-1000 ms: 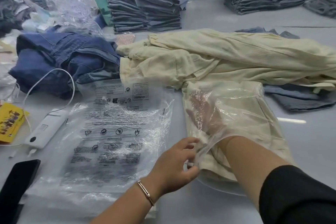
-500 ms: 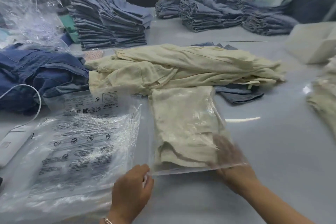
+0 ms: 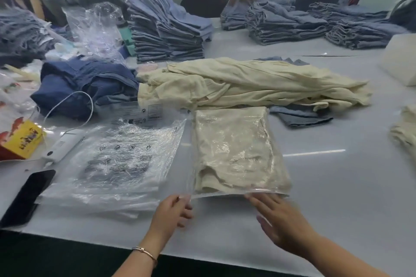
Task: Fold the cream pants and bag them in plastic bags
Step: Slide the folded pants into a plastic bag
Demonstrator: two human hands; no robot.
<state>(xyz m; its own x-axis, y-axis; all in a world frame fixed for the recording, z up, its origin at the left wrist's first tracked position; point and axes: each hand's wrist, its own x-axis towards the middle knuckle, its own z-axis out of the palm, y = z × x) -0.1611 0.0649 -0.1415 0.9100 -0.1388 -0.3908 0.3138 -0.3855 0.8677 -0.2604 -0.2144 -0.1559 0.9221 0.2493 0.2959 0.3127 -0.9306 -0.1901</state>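
Observation:
A folded pair of cream pants [image 3: 234,150] lies inside a clear plastic bag [image 3: 192,159] on the white table, bag mouth toward me. My left hand [image 3: 172,211] pinches the bag's near left corner. My right hand [image 3: 281,220] rests with straight fingers on the table at the bag's near right edge, outside the bag. A heap of unfolded cream pants [image 3: 252,83] lies just behind the bag. A stack of empty printed plastic bags [image 3: 117,159] sits to the left.
Dark blue jeans [image 3: 83,83] are piled at the left. Stacks of folded blue jeans [image 3: 166,29] fill the back. A phone [image 3: 29,195], a white charger [image 3: 63,144] and a yellow box [image 3: 20,139] lie left. More cream fabric [image 3: 405,132] is at the right edge. A person works across the table.
My right hand has come out of the bag and now lies at its open edge. The left hand has slid along the bag's mouth to its left corner.

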